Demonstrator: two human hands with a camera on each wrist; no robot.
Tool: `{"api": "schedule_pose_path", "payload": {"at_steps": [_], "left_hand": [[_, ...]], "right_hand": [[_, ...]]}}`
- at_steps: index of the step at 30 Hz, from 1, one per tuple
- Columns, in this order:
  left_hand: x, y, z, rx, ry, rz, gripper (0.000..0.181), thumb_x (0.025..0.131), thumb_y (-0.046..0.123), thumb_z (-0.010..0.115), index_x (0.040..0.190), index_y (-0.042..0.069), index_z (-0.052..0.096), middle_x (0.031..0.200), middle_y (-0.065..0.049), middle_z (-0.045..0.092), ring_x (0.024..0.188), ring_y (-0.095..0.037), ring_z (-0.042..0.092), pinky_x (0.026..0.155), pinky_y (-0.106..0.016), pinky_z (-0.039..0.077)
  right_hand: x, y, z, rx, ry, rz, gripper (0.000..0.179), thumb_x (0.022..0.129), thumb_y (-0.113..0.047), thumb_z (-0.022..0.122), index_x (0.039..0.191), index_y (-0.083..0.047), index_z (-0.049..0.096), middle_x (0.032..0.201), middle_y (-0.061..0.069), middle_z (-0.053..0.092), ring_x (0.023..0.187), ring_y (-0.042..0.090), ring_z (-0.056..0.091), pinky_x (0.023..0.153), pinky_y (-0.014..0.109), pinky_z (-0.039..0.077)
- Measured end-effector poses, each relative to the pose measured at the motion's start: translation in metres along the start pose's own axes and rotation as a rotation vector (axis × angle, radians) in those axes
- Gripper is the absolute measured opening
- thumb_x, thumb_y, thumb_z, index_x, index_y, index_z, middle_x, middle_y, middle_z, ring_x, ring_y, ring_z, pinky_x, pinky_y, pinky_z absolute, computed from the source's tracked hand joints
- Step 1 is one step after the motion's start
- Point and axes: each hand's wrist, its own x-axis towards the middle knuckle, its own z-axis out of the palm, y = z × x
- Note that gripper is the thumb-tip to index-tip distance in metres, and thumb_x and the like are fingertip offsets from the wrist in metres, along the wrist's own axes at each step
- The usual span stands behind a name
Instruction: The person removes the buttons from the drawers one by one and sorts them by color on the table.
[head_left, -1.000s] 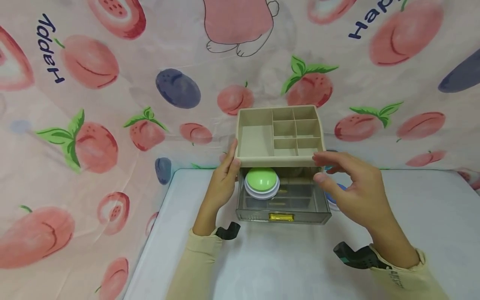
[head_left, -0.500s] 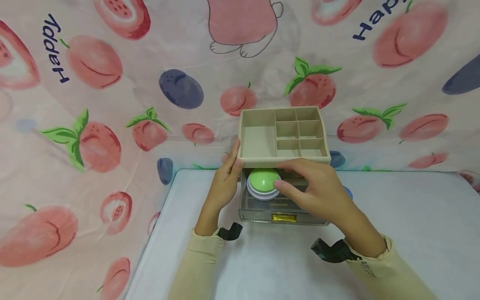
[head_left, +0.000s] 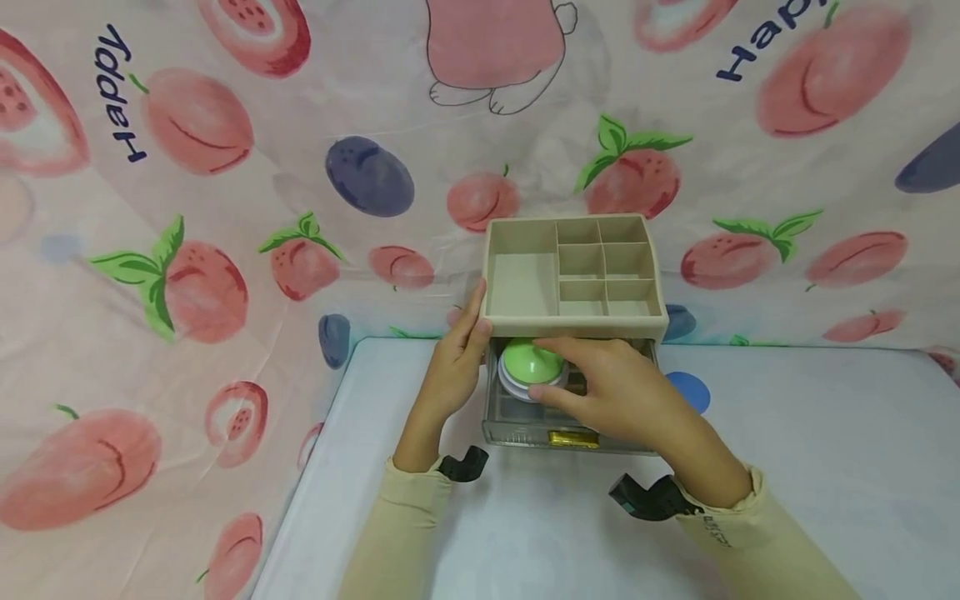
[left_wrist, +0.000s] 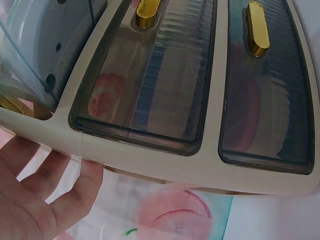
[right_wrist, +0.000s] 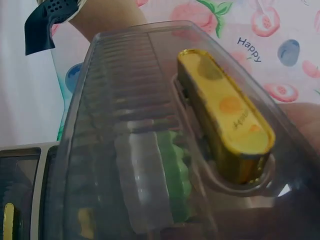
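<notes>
white table [head_left: 517, 533]. by the drawer's [head_left: 513, 432] left edge, my right hand [head_left: 622, 393] straddles the tub [head_left: 528, 367] from the right; pinching, i can't tell.

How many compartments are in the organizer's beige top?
7: one large compartment at left, and six small compartments at right, in three rows of two. None looks hidden.

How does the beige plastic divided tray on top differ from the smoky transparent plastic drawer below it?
The beige plastic divided tray is opaque; the smoky transparent plastic drawer is see-through. The tray sits on top; the drawer juts out below, toward the person. The drawer has a shiny gold oblong handle; the tray shows none. Both have a roughly rectangular outline.
</notes>
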Motion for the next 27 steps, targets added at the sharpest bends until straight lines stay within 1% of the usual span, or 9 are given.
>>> {"api": "schedule_pose_path", "payload": {"at_steps": [4, 6, 10, 13, 15, 18, 21, 25, 27], "left_hand": [[0.0005, 0.0019, 0.0003, 0.003, 0.003, 0.004, 0.055, 0.108, 0.051, 0.037, 0.161, 0.042, 0.025, 0.086, -0.007, 0.052, 0.075, -0.018, 0.05, 0.07, -0.031, 0.046], [0.0005, 0.002, 0.0003, 0.004, 0.004, 0.003, 0.054, 0.109, 0.049, 0.037, 0.161, 0.042, 0.025, 0.084, -0.007, 0.051, 0.075, -0.018, 0.05, 0.07, -0.032, 0.047], [-0.0003, 0.0013, 0.0005, 0.002, 0.003, -0.002, 0.054, 0.11, 0.047, 0.038, 0.161, 0.043, 0.024, 0.079, -0.005, 0.048, 0.074, -0.018, 0.049, 0.07, -0.031, 0.047], [-0.0008, 0.0016, 0.0008, -0.003, 0.0, 0.001, 0.054, 0.11, 0.045, 0.038, 0.162, 0.042, 0.024, 0.08, -0.006, 0.048, 0.075, -0.018, 0.05, 0.07, -0.031, 0.048], [-0.0006, 0.0017, 0.0006, -0.008, 0.001, 0.005, 0.053, 0.11, 0.043, 0.038, 0.162, 0.041, 0.024, 0.079, -0.006, 0.048, 0.075, -0.019, 0.05, 0.07, -0.031, 0.048], [-0.0007, 0.0017, 0.0004, -0.009, 0.004, 0.007, 0.053, 0.111, 0.041, 0.039, 0.162, 0.04, 0.025, 0.079, -0.007, 0.049, 0.075, -0.019, 0.049, 0.07, -0.031, 0.047], [-0.0013, 0.0014, 0.0007, -0.007, 0.005, 0.003, 0.053, 0.111, 0.04, 0.039, 0.162, 0.04, 0.025, 0.084, -0.008, 0.051, 0.076, -0.019, 0.05, 0.072, -0.031, 0.048], [-0.0016, 0.0013, 0.0009, -0.007, 0.0, -0.002, 0.053, 0.111, 0.04, 0.039, 0.162, 0.041, 0.024, 0.095, -0.013, 0.056, 0.08, -0.019, 0.052, 0.074, -0.032, 0.05], [-0.0014, 0.0011, 0.0006, -0.006, -0.001, -0.003, 0.053, 0.111, 0.038, 0.039, 0.162, 0.04, 0.024, 0.107, -0.015, 0.06, 0.081, -0.02, 0.053, 0.075, -0.033, 0.05]], "right_hand": [[0.0009, 0.0032, 0.0003, 0.032, -0.122, 0.025, 0.072, 0.092, -0.058, 0.069, 0.151, -0.019, 0.053, 0.148, 0.005, 0.058, 0.13, 0.023, 0.06, 0.103, 0.051, 0.051], [0.0022, 0.0042, 0.0001, 0.051, -0.169, 0.029, 0.074, 0.093, -0.06, 0.067, 0.154, -0.021, 0.048, 0.153, 0.004, 0.053, 0.137, 0.024, 0.055, 0.107, 0.052, 0.048], [0.0028, 0.005, -0.0003, 0.06, -0.217, 0.035, 0.077, 0.093, -0.063, 0.064, 0.157, -0.023, 0.043, 0.154, 0.006, 0.05, 0.138, 0.028, 0.053, 0.108, 0.053, 0.047], [0.002, 0.0057, -0.0001, 0.048, -0.218, 0.038, 0.08, 0.092, -0.066, 0.063, 0.157, -0.023, 0.043, 0.152, 0.008, 0.05, 0.134, 0.029, 0.055, 0.105, 0.054, 0.049], [0.0018, 0.0062, 0.0006, 0.045, -0.205, 0.023, 0.08, 0.091, -0.063, 0.066, 0.156, -0.021, 0.045, 0.15, 0.009, 0.052, 0.132, 0.03, 0.056, 0.104, 0.053, 0.05], [0.0021, 0.0066, 0.001, 0.041, -0.178, -0.007, 0.078, 0.089, -0.058, 0.072, 0.152, -0.018, 0.05, 0.146, 0.009, 0.056, 0.128, 0.028, 0.059, 0.102, 0.051, 0.051], [0.0024, 0.0069, 0.0015, 0.041, -0.139, -0.03, 0.077, 0.083, -0.054, 0.081, 0.146, -0.015, 0.057, 0.139, 0.007, 0.062, 0.122, 0.024, 0.063, 0.099, 0.047, 0.054], [0.0022, 0.0075, 0.0023, 0.026, -0.09, -0.041, 0.079, 0.075, -0.051, 0.089, 0.139, -0.013, 0.063, 0.131, 0.004, 0.069, 0.115, 0.02, 0.067, 0.095, 0.044, 0.056], [0.0023, 0.0074, 0.0027, 0.019, -0.081, -0.04, 0.08, 0.073, -0.051, 0.09, 0.138, -0.013, 0.064, 0.13, 0.004, 0.07, 0.114, 0.02, 0.067, 0.095, 0.044, 0.056]]}}
